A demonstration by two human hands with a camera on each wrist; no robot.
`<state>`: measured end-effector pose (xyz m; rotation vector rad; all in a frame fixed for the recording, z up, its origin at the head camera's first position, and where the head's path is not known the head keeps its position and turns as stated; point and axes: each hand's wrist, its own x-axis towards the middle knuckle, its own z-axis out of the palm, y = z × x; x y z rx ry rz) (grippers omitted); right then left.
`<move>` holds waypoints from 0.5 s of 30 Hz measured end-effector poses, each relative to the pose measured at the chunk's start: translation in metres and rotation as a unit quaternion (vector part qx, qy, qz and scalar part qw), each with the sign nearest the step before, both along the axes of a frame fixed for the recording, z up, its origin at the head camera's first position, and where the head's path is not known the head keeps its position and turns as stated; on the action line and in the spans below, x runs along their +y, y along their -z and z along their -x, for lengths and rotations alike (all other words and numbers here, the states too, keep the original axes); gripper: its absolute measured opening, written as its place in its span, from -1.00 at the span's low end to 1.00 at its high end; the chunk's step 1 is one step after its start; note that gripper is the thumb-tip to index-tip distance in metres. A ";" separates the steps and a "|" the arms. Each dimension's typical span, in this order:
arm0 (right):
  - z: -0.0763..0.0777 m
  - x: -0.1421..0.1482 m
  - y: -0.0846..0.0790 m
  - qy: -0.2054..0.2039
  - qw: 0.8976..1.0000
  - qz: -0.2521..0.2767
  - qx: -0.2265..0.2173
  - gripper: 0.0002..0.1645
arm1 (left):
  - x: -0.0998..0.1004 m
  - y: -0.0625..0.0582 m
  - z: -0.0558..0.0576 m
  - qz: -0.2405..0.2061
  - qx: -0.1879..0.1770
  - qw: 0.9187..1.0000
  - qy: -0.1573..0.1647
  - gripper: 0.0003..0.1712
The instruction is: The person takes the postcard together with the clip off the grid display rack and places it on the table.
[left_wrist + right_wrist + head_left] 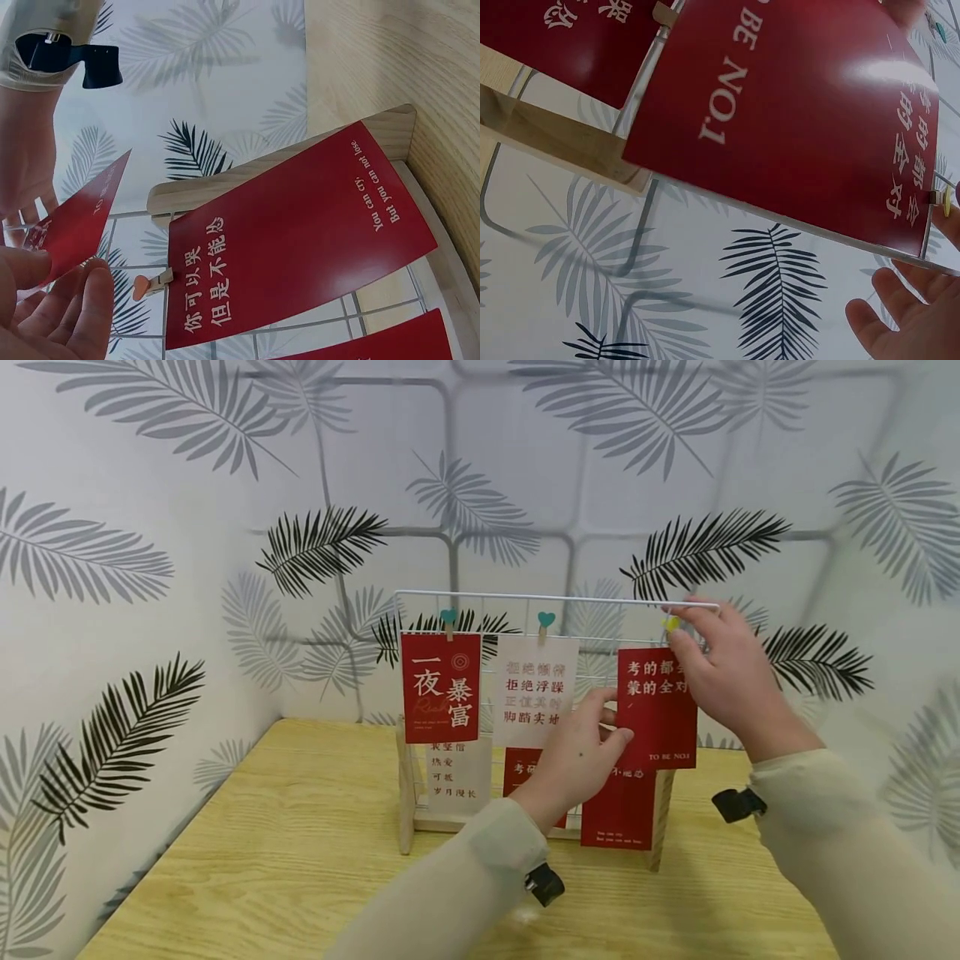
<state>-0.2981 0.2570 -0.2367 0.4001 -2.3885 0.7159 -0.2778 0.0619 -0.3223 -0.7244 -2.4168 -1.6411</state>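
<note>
My left hand (pixel 576 752) pinches the left edge of a red card (pixel 651 722) with white writing, thumb in front, in the head view. At the card's top, my right hand (pixel 723 664) holds a small wooden clip with a yellow decoration (pixel 670 624), its fingers by the rack's top bar. The right wrist view shows that yellow clip (pixel 946 201) on the card's upper edge. Both hands are in front of a white wire grid rack (pixel 555 599) on wooden feet. Part of the card's writing is hidden behind the right hand.
A red card (pixel 441 693) and a white card (pixel 525 660) hang from teal heart clips (pixel 547 620). Lower down hang another white card (pixel 457 781) and a red card (pixel 300 232) with an orange heart clip (pixel 141 287). The rack stands on a wood-grain table (pixel 300 843) before a leaf-patterned wall.
</note>
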 end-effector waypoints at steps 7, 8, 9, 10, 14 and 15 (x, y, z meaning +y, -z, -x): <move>0.002 -0.003 0.002 0.005 1.000 0.006 0.001 -0.47 | 0.003 0.000 0.000 -0.003 0.011 1.000 -0.009 -0.42; 0.002 -0.003 0.002 0.007 1.000 0.006 0.000 -0.48 | 0.003 0.000 0.000 -0.003 0.014 1.000 -0.010 -0.43; 0.002 -0.003 0.002 0.009 1.000 0.006 0.000 -0.48 | 0.003 -0.001 0.001 -0.003 0.018 1.000 -0.010 -0.44; 0.002 -0.004 0.002 0.011 1.000 0.006 0.001 -0.48 | 0.003 -0.001 0.001 -0.004 0.021 1.000 -0.011 -0.44; 0.002 -0.005 0.002 0.017 1.000 0.002 0.008 -0.50 | 0.003 -0.001 0.001 -0.006 0.027 1.000 -0.011 -0.45; 0.002 -0.006 0.002 0.018 1.000 0.001 0.009 -0.50 | 0.002 -0.001 0.001 -0.006 0.027 1.000 -0.012 -0.45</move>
